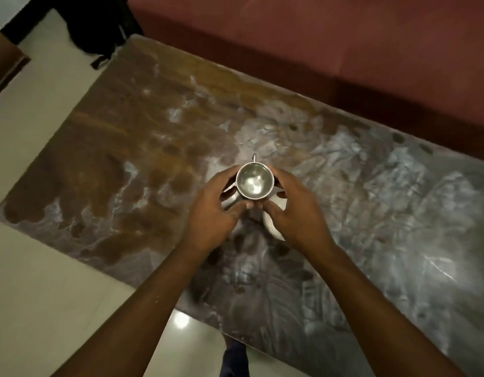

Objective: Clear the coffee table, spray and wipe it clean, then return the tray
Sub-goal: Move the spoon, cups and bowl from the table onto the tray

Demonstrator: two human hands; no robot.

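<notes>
One steel cup (254, 181) — shiny, empty, handled — fingers (232, 178) of two hands curled around it; one smeared table (371, 186).

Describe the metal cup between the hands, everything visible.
The metal cup looks like shiny steel, round-rimmed, seen from straight above, upright and seemingly empty. A thin handle sticks out on its far side. The left hand and right hand cup its sides over the table. Something white shows beneath; what it is is unclear.

Bare forearms (143, 308), dark blue trousers (234, 360)
</notes>
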